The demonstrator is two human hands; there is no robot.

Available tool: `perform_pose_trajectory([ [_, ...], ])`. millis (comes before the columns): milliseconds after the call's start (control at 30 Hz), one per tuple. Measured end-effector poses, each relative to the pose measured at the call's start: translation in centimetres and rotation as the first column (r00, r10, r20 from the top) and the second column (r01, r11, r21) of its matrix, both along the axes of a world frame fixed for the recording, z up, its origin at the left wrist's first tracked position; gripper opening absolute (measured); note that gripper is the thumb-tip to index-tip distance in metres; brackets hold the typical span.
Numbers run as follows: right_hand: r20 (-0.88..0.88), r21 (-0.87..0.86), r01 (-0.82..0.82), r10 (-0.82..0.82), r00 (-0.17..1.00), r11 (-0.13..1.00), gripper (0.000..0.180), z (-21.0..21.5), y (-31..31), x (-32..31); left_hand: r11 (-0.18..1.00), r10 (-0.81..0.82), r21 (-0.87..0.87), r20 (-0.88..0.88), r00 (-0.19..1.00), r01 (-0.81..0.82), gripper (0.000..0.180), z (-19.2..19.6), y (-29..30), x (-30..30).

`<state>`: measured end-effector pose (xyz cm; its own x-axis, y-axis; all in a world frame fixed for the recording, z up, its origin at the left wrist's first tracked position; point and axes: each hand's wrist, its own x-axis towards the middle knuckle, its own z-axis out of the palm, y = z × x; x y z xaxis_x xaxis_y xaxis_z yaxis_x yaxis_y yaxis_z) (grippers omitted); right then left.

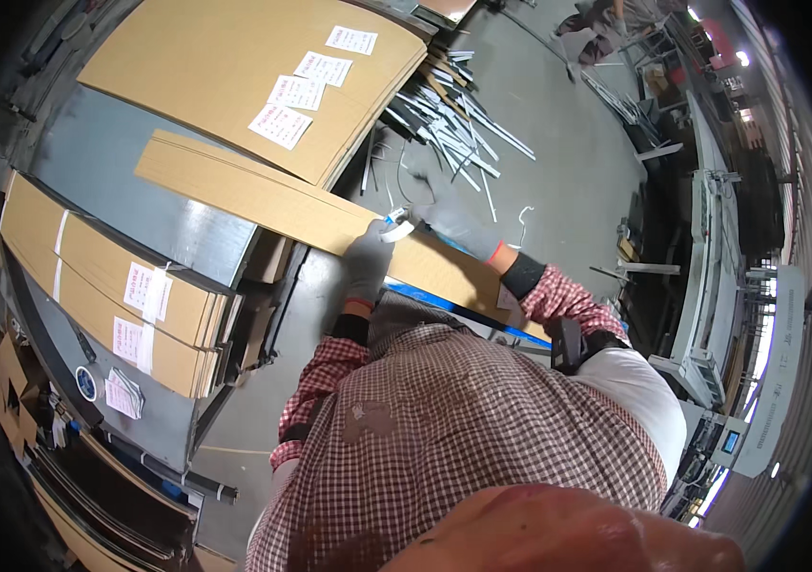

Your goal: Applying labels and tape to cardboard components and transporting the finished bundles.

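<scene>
Left hand pinches a white-blue piece over cardboard; right hand fingers, I cannot tell. Past both, scraps litter grey floor.

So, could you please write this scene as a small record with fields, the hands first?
left hand: grey-gloved, at a small white-and-blue piece; exact grip unclear
right hand: grey-gloved, close by that piece; contact unclear
under the hands: long cardboard strip, far end over a grey metal sheet
large stack: flat cardboard sheets with four white labels
left side: strapped cardboard bundle
floor: loose pile of thin strips
</scene>
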<state>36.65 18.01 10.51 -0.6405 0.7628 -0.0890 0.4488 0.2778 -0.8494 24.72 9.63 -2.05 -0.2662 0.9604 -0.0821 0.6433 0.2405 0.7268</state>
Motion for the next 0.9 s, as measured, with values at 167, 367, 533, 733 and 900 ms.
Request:
perform_pose_trajectory([
  [167,0.261,-0.133,-0.652,0.661,0.703,0.746,0.022,-7.1,3.7,-1.9,0.992,-0.102,0.065,-0.027,0.994,0.104,0.038,-1.2,-0.3,-0.1],
  [367,0.612,-0.25,-0.811,0.736,0.291,0.529,0.016,-7.6,10.1,-5.9,0.99,0.096,-0.096,-0.085,0.992,-0.104,0.054,1.1,-0.5,1.5],
  [533,0.482,-0.273,-0.854,0.831,0.278,0.444,0.021,-12.1,11.3,-5.9,0.989,-0.042,-0.147,-0.152,0.988,0.02,0.043,0.9,-0.1,0.9],
  [733,0.816,0.156,-0.834,0.407,0.41,0.529,0.027,-18.4,15.1,-2.8,0.968,-0.192,0.086,-0.345,0.919,0.234,0.043,-0.3,2.1,1.5],
  [900,0.541,0.335,-0.62,0.394,0.743,0.709,0.023,-13.3,9.3,-6.8,0.588,0.589,0.188,0.567,0.575,-0.787,0.038,5.3,-1.0,-7.6],
])
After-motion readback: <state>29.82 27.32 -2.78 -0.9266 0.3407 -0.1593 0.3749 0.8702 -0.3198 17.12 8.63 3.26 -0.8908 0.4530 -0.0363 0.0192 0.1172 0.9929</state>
